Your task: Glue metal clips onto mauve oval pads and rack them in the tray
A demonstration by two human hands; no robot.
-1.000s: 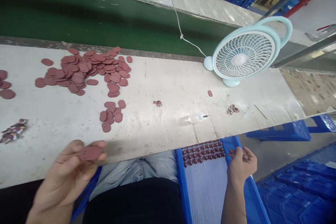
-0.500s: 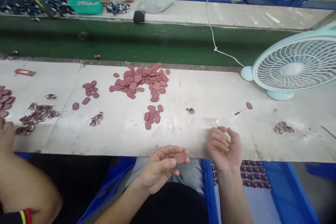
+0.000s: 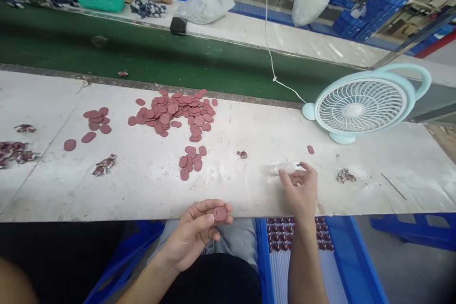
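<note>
My left hand, in front of the table's near edge, pinches a dull red oval piece with small holes between thumb and fingers. My right hand reaches over the table to the right, its thumb and fingers closed around a small translucent bottle with a dark thin tip; the fingers partly hide it. Ahead of my left hand lies a small group of red ovals, and behind it a large heap of them. One single oval lies beyond my right hand.
A light blue fan stands at the right, its white cord running up. Small patterned clusters dot the table. Below the edge, a blue crate holds rows of dark red pieces. Another person's arm shows at lower left.
My right hand has turned over and closed around the small bottle. My left hand still holds the oval piece. The view has swung to the right.
</note>
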